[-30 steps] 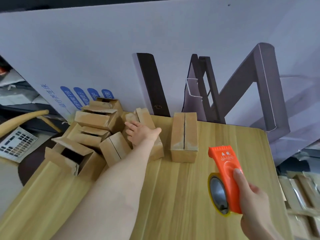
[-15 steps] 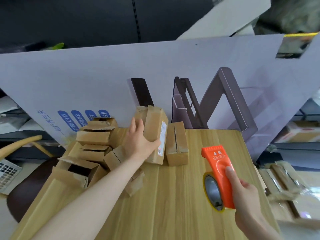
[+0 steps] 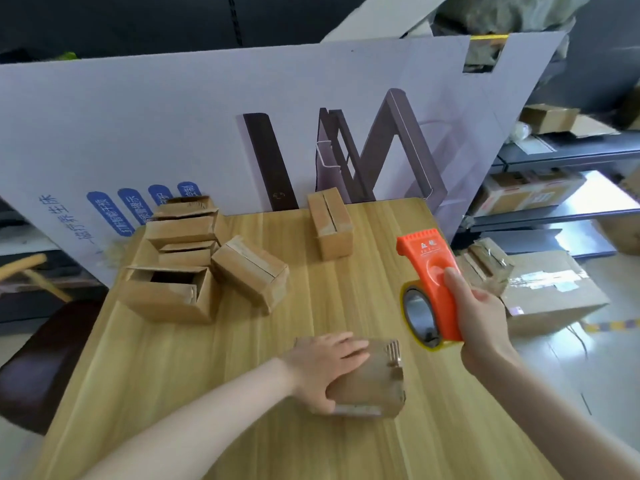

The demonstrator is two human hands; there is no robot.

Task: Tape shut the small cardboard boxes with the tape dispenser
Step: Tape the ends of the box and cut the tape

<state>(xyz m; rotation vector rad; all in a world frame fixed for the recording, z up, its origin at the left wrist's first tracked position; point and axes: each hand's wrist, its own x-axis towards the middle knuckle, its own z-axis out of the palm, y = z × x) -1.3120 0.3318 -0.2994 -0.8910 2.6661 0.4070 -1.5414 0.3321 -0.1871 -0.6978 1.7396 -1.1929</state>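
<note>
Target small box (image 3: 372, 379) at 6 o'clock on table (image 3: 242, 358); left hand (image 3: 323, 367) clasps it, fingers over top, thumb round near side; tape dispenser (image 3: 427, 271) at 3 o'clock, right hand (image 3: 481, 317) wrapped round it; box pile (image 3: 180, 233) at 10 o'clock

The near box (image 3: 374, 382) lies at the worktop's (image 3: 207, 358) centre; from it, the lone box (image 3: 332, 226) stands at 12 o'clock, the box pile (image 3: 180, 233) at 10, the tape dispenser (image 3: 429, 271), held aloft, at 2.
</note>
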